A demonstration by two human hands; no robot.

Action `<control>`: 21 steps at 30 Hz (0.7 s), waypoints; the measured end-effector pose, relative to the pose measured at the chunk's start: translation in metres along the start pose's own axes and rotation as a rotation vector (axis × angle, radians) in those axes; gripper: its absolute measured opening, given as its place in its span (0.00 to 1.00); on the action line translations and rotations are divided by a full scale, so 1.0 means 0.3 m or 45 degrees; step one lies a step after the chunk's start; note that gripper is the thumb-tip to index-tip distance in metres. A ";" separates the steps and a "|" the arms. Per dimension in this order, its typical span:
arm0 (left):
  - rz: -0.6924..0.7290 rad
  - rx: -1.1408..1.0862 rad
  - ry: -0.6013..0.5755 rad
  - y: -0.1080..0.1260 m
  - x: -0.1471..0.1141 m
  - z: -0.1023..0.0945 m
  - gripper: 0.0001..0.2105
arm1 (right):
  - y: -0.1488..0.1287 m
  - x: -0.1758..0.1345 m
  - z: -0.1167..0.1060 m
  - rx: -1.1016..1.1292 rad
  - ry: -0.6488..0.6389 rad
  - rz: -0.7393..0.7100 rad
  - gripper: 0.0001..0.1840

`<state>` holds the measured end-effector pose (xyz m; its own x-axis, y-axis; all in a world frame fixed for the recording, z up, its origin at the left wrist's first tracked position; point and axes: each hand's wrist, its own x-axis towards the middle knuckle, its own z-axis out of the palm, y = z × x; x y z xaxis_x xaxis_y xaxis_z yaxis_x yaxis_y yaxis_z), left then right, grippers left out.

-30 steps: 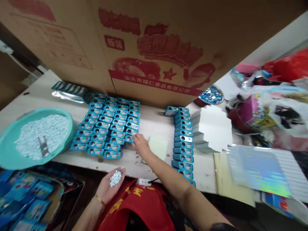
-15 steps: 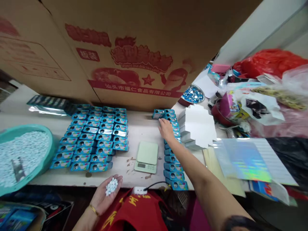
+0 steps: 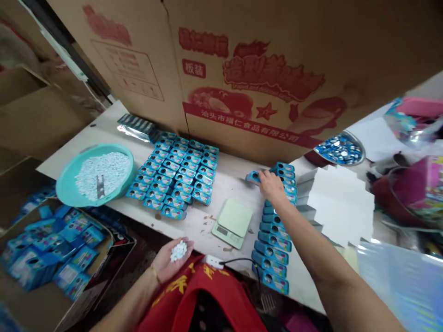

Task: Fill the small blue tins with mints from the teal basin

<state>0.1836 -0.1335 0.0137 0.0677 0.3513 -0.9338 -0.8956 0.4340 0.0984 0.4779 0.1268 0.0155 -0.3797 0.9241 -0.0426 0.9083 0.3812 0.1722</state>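
My left hand (image 3: 166, 267) is palm up near the table's front edge, cupping a small heap of pale tablet candies (image 3: 178, 251). My right hand (image 3: 272, 184) reaches over the right-hand row and grips a small blue box (image 3: 254, 177) with a round dark hole in its top. That box sits tilted just left of the row of similar blue boxes (image 3: 274, 251). Between my hands lies a pale green kitchen scale (image 3: 235, 216) with a bare platform. Left of it stand several columns of blue boxes (image 3: 173, 175).
A teal basin (image 3: 62, 184) of the same candies, with a scoop (image 3: 100, 186) in it, stands at left. Below is a carton of blue boxes (image 3: 69, 244). Large cardboard boxes (image 3: 221, 120) wall off the back. White card stacks (image 3: 341, 203) and a metal bowl (image 3: 360, 145) are at right.
My view has turned left, bringing the carton of boxes into sight. My right hand now has the blue box at the left of the row tilted. The candies stay in my left palm.
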 end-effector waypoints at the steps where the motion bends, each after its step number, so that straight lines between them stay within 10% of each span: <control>1: -0.045 0.038 -0.055 0.000 0.010 0.019 0.05 | -0.038 -0.061 -0.028 0.023 -0.006 -0.073 0.20; 10: -0.174 0.225 -0.466 -0.027 0.062 0.133 0.08 | -0.302 -0.372 -0.053 0.320 -0.118 -0.225 0.22; 15: -0.232 0.255 -0.463 -0.050 0.062 0.120 0.09 | -0.452 -0.469 -0.079 0.563 0.070 -0.279 0.18; 21: -0.240 0.312 -0.323 -0.065 0.063 0.067 0.07 | -0.653 -0.560 -0.151 0.689 -0.179 -0.539 0.15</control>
<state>0.2111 -0.1185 0.0010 0.3545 0.4271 -0.8318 -0.7278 0.6846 0.0413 0.3559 -0.1045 0.0335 -0.7270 0.6740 -0.1308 0.6608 0.6350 -0.4002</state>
